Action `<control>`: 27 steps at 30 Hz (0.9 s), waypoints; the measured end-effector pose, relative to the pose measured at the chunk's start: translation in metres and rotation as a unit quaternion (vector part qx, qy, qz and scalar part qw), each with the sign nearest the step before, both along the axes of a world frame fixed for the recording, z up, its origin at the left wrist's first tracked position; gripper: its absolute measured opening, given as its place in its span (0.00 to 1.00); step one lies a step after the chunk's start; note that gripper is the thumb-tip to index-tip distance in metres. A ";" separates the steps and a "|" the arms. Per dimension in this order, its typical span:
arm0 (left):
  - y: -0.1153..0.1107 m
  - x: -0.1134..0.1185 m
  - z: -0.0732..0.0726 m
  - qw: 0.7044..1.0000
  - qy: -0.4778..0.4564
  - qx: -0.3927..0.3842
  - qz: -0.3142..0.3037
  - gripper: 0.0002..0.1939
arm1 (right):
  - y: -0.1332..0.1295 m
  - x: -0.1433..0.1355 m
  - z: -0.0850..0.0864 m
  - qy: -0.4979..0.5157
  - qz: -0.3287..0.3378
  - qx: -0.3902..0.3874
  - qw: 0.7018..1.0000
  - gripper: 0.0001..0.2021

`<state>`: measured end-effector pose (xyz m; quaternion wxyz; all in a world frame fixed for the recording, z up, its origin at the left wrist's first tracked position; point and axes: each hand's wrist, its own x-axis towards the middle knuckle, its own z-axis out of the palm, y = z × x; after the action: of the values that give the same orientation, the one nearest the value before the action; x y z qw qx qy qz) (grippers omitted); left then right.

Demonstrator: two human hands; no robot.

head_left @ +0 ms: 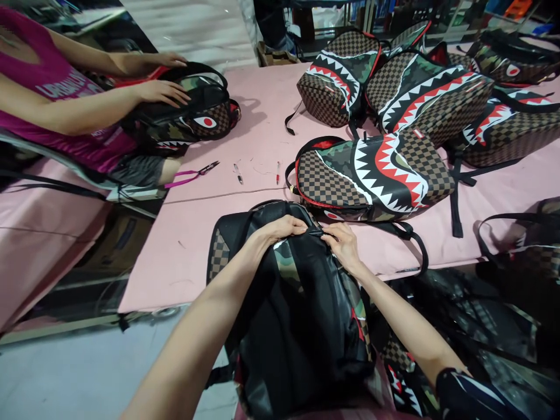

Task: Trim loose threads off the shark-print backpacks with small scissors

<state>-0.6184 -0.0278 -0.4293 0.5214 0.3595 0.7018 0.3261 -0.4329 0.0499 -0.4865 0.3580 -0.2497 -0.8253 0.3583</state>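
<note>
A black backpack (301, 315) with checkered and camouflage panels lies tilted against the near edge of the table, its padded back towards me. My left hand (286, 227) is closed, its fingers pinching the black fabric along the bag's upper edge. Just to the right, my right hand (343, 245) also pinches that edge. Between the two sets of fingertips runs a short black strip (315, 231); whether it is a zipper end or a strap I cannot tell. A shark-mouth backpack (389, 175) lies on its side right behind my hands.
Several patterned backpacks (429, 96) are heaped at the back right of the pink table (175, 256). At the left, a person in a pink top (83, 99) handles another backpack (196, 111). Thread snippers (207, 168) and two pens (277, 173) lie mid-table. More bags (472, 315) are below right.
</note>
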 end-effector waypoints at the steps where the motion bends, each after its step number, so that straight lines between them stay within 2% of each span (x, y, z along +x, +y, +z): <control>1: 0.000 -0.001 -0.001 1.000 -0.023 0.000 -0.010 0.11 | 0.001 -0.001 -0.001 0.007 0.005 0.003 1.000 0.06; 4: 0.001 -0.003 -0.002 0.997 -0.075 -0.004 -0.033 0.13 | 0.004 -0.003 -0.005 0.030 0.020 0.010 0.999 0.05; 10: 0.001 -0.005 -0.005 0.996 -0.082 0.001 -0.033 0.14 | 0.009 -0.005 -0.010 0.042 0.039 0.014 0.998 0.05; 17: 0.001 -0.007 -0.008 0.997 -0.069 0.004 -0.029 0.12 | 0.010 -0.004 -0.012 0.046 0.028 0.006 0.999 0.05; 27: 0.001 -0.007 -0.009 0.996 -0.078 0.003 -0.034 0.12 | 0.013 -0.009 -0.011 0.047 0.040 0.043 0.997 0.06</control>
<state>-0.6256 -0.0267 -0.4381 0.5839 0.3586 0.6455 0.3373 -0.4415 0.0627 -0.4979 0.3922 -0.1833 -0.8314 0.3485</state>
